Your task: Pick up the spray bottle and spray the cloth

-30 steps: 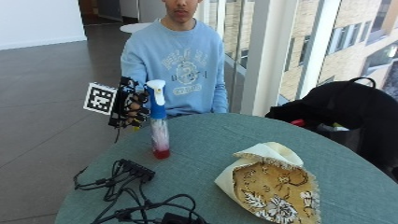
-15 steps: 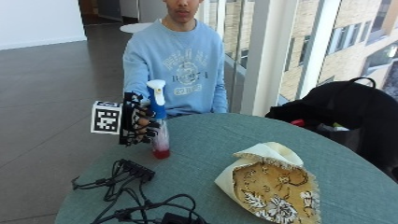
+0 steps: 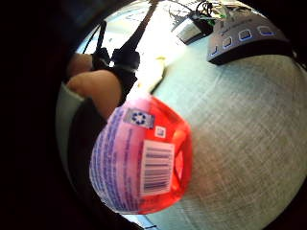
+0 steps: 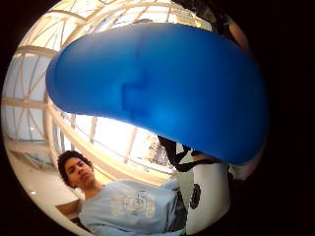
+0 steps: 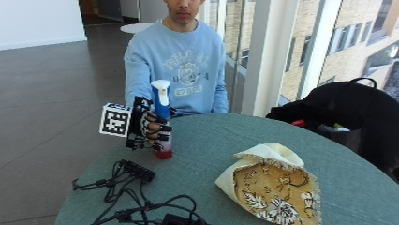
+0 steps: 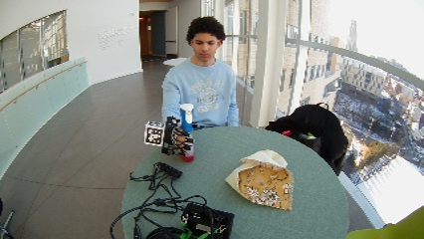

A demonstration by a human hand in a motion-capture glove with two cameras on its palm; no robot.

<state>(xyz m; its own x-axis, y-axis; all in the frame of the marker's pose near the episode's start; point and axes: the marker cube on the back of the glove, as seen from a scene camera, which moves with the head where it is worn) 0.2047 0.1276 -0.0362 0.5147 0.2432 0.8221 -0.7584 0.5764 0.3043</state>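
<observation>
Nearest the camera, a tangle of black cables (image 5: pixel 134 197) lies on the round surface (image 5: pixel 205 154), out of the way of the work. Just behind them the spray bottle (image 5: pixel 161 117) stands upright near the edge, its red base seemingly touching the surface, with the gloved right hand (image 5: pixel 150 129) wrapped around its middle, fingers (image 5: pixel 163 135) curled about the body below the white nozzle. That grip likely keeps the trigger within reach, and the lift looks barely begun. The folded patterned cloth (image 5: pixel 271 187) lies well apart, presumably placed as the target. Beyond, a black bag (image 5: pixel 349 110) sits at the far edge.
</observation>
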